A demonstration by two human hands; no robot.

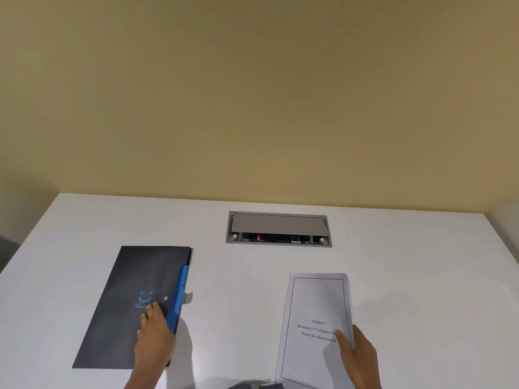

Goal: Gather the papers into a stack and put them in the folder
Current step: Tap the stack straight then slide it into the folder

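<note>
Surface: white, flat, set against a yellowish wall.

Folder: dark, closed, lying flat on the left half of the surface, long axis running slightly aslant. Blue smile mark on the cover; blue strip along its right edge, with a small grey tab jutting out beside it. Contents hidden by the closed cover.

Left hand: resting palm-down on the folder's near right part, fingers spread apart and laid flat on the cover, nothing clamped; the hand's outer side meets the blue strip.

Cable box: grey, recessed into the surface at the far centre, lid partly raised; sockets and a small red light show in the gap beneath.

Papers: white stack on the right half, well apart from the folder, top sheet printed "Chapter 3" inside a ruled border.

Right hand: clamped on the stack's near right edge, thumb on top, remaining fingers underneath.
</note>
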